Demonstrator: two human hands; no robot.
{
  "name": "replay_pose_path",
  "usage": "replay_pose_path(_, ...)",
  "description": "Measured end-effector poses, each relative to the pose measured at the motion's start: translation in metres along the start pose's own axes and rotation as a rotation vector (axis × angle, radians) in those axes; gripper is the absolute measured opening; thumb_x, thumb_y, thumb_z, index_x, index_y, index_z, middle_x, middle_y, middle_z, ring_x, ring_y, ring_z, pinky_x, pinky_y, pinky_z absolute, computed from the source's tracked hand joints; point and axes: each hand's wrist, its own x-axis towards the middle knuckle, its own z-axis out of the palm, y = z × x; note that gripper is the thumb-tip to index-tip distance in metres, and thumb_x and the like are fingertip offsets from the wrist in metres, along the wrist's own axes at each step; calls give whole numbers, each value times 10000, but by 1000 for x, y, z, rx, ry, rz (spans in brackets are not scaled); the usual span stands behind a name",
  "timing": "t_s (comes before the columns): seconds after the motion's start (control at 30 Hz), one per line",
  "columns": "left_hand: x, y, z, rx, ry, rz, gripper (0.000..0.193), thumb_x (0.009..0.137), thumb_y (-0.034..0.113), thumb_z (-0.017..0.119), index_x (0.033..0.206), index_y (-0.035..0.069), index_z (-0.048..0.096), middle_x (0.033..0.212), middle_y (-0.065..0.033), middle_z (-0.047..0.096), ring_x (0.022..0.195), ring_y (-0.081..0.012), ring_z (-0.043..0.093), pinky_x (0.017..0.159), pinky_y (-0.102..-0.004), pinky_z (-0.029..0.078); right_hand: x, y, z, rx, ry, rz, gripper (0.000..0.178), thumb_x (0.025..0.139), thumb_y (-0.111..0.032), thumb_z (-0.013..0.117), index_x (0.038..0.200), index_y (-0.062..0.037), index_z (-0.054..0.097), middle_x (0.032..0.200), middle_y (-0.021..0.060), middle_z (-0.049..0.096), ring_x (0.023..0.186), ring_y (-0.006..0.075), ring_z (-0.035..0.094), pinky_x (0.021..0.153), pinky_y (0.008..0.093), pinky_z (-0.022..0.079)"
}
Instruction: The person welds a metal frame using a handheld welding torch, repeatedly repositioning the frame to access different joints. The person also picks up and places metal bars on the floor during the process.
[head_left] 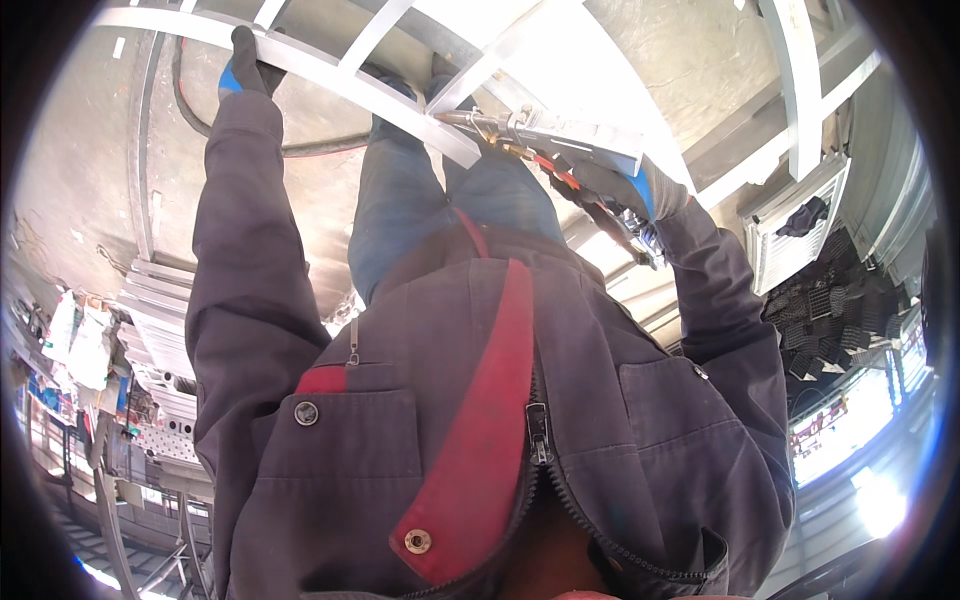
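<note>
At the upper left, my left hand (254, 72), in a dark glove with blue, is closed on a long silver metal bar (330, 78). The bar is part of a frame with crosspieces joined at angles. My right hand (615, 187), also gloved, grips what looks like a welding gun (570, 135). The tool has a silver box-shaped body, a thin pointed nozzle and red-orange parts beneath. Its tip meets or nearly meets the bar near a crosspiece (475, 75); actual contact cannot be made out. The body hides part of the right fingers.
A dark hose (190, 112) curves over the floor beside the left arm. More silver bars (795, 90) stand at the upper right, near a white slatted panel (800, 215) and a heap of black pieces (830, 310). Stacked metal profiles (160, 310) lie at the left.
</note>
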Motion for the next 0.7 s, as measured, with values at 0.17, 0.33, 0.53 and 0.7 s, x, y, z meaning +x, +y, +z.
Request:
replay_pose_path(0.17,-2,2,-3,79,-9,32,721,955,496,666,1375,-58,474,1262,-247,628,1190,-340,632,1079,-426,525,2,0,-2,-19,-4,122,334,951,-176,686,1229,7,652,1031,81,709,797,136,636,666,264,530)
replay_pose_path(0.33,10,-2,-9,24,-31,31,686,953,470,681,1359,-49,490,1260,-241,628,1182,-338,637,1074,-424,532,6,-12,4,-33,9,157,335,952,-179,688,1228,8,652,1024,79,710,795,138,635,662,263,529)
replay_pose_path(0.53,15,-5,-12,18,-19,12,652,972,451,660,1362,-43,489,1271,-246,615,1181,-342,633,1074,-429,533,9,-15,5,-33,27,171,337,953,-183,690,1227,9,652,1016,77,711,792,140,632,658,262,528)
replay_pose_path(0.7,11,-4,-10,10,-20,10,647,970,440,666,1356,-48,491,1279,-245,609,1185,-342,628,1074,-432,533,7,-12,3,-96,-6,175,346,996,-245,630,1216,21,650,990,64,702,775,133,627,638,254,517)
